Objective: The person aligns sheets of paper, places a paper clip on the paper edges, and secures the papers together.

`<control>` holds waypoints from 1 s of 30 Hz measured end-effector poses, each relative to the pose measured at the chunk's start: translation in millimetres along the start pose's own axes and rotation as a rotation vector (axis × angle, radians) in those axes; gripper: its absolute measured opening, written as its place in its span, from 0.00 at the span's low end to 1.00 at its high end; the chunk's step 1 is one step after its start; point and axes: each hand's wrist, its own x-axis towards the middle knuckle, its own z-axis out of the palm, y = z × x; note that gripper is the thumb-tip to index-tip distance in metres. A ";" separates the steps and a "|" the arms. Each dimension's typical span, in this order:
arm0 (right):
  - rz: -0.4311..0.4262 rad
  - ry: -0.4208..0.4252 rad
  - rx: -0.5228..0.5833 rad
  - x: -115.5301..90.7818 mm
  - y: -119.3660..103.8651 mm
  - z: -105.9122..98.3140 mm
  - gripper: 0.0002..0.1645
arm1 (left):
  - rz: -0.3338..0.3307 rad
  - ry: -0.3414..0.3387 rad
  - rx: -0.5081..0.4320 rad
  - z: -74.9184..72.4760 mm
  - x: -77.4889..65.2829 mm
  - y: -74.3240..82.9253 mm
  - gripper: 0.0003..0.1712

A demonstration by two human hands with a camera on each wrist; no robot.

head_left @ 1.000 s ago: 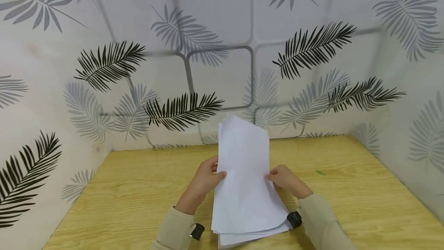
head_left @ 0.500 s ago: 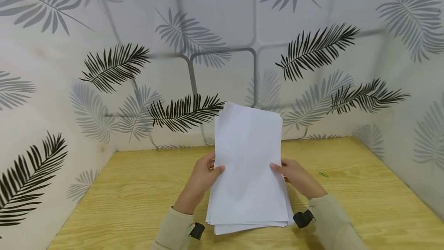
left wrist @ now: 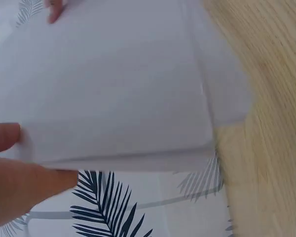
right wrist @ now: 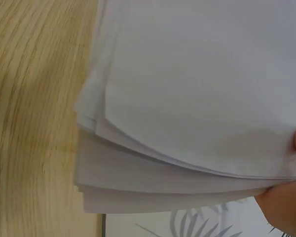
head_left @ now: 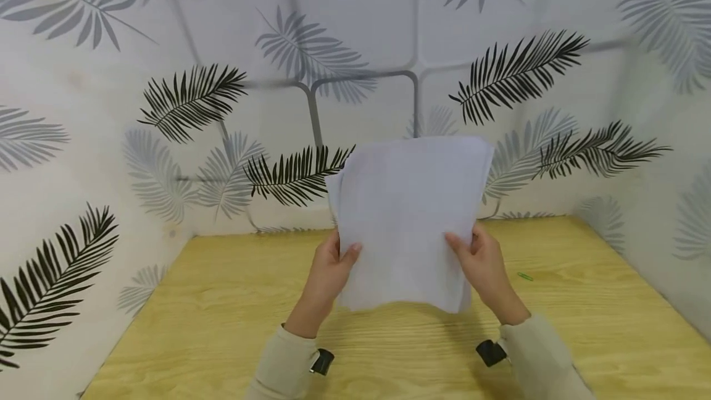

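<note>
A loose stack of white paper sheets [head_left: 408, 221] is held upright between both hands in the head view. My left hand [head_left: 328, 270] pinches its left side, thumb in front and fingers behind. My right hand [head_left: 486, 267] grips the right side the same way. Sheet edges are uneven: in the right wrist view several layers of paper [right wrist: 187, 123] fan apart at one corner. In the left wrist view one sheet of the paper [left wrist: 113, 89] sticks out past the others. The fingers behind the stack are mostly hidden.
A wood-grain table [head_left: 233, 301] lies under the hands. A green paper clip [head_left: 524, 276] rests on it to the right of the right hand. Behind stands a leaf-patterned wall [head_left: 278, 110]. Black wrist devices sit at both beige sleeves [head_left: 283, 363].
The stack has risen off the table, and its lower edge now hangs above the surface. It has spread wider, turning to face me more squarely. My right hand has moved right and up.
</note>
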 end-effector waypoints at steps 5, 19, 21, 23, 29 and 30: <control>-0.144 0.056 0.102 -9.8 -7.4 8.7 0.16 | 0.045 0.139 0.040 5.7 0.5 1.4 0.21; -0.103 0.059 0.142 -25.2 4.1 26.3 0.21 | -0.058 0.192 -0.013 4.0 4.3 -22.8 0.28; -0.112 0.062 0.143 -25.8 5.5 27.8 0.20 | -0.060 0.187 -0.025 3.5 3.1 -24.2 0.30; -0.118 0.058 0.148 -26.8 6.9 28.0 0.20 | -0.063 0.187 -0.033 3.9 2.3 -25.4 0.30; -0.111 0.047 0.143 -28.0 8.1 27.4 0.21 | -0.048 0.189 -0.040 4.8 1.6 -28.4 0.30; -0.108 0.047 0.140 -28.1 8.1 27.1 0.21 | -0.049 0.188 -0.044 5.2 1.5 -28.9 0.31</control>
